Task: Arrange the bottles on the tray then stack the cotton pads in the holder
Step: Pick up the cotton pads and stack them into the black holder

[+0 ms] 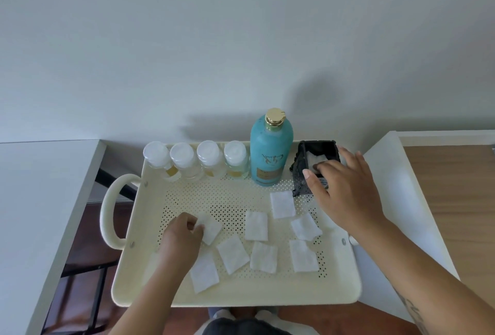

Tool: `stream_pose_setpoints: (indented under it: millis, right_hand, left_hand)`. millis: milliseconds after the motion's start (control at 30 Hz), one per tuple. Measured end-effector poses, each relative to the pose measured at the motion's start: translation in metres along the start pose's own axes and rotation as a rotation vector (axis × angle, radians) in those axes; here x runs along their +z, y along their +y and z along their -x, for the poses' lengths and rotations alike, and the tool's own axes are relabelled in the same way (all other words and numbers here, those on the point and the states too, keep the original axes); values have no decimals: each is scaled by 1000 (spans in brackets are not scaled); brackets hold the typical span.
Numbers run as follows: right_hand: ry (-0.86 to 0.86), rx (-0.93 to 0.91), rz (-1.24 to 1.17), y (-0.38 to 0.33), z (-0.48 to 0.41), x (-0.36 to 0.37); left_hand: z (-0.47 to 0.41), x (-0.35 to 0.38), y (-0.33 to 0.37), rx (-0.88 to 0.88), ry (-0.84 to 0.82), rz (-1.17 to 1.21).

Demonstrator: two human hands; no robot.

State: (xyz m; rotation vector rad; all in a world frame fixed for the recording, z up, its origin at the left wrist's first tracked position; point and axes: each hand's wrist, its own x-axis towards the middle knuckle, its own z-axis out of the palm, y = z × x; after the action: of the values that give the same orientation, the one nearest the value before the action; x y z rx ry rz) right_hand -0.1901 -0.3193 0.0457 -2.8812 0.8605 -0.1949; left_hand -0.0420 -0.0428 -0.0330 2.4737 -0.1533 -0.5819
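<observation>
A cream perforated tray (235,291) carries everything. Along its back edge stand several small clear bottles (184,160) with white caps and a tall teal bottle (270,149) with a gold cap. At the back right sits a black holder (316,152), tilted, with white cotton pads inside. My right hand (345,187) rests over its front rim, fingers reaching into the opening. Several square cotton pads (256,225) lie loose on the tray floor. My left hand (183,238) pinches one pad (211,229) at the tray's left side.
The tray has a looped handle (108,208) on the left and sits between two white tabletops (34,200). A wooden surface (455,200) lies at the right. Dark floor shows below the gap at the left.
</observation>
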Motion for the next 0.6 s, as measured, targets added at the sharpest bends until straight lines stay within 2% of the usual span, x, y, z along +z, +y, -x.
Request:
stream_pose_setpoints:
  millis: [333, 500, 600]
  right_hand:
    - [41, -1, -83, 0, 3, -4]
    - [226, -25, -266, -11, 16, -23]
    - [147, 25, -521, -21, 24, -35]
  left_hand:
    - [20, -13, 53, 167, -140, 321]
    - [34, -14, 100, 306, -268, 446]
    - [39, -15, 124, 401, -345, 478]
